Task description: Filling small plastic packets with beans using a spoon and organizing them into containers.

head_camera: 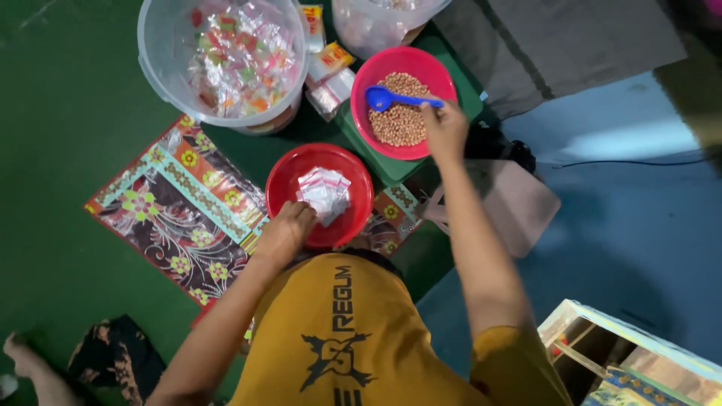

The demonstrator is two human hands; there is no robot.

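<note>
Fingers of the right hand (444,129) are pinched shut on the handle end of a blue plastic spoon (398,98), whose scoop lies over the heap of brown nuts (402,120) in a pink bowl (376,71). Gripping it that far back looks like a way to keep the hand clear of the nuts while the scoop digs. That bowl stands on a dark green stand (376,154), probably so it sits level and close to the reaching arm.

Nearer the body, the left hand (286,229) curls loosely at the rim of a red bowl (289,177), its fingertips touching a bundle of small clear zip bags (325,192) heaped inside; how firmly it grips them I cannot tell. Keeping the bags just beside the nuts seems to let each hand work its own bowl.

Beyond them a clear tub of wrapped sweets (233,56) stands at the edge of a patterned floral mat (173,203) spread on the green floor, with a few flat packets (331,71) lying between tub and pink bowl.
</note>
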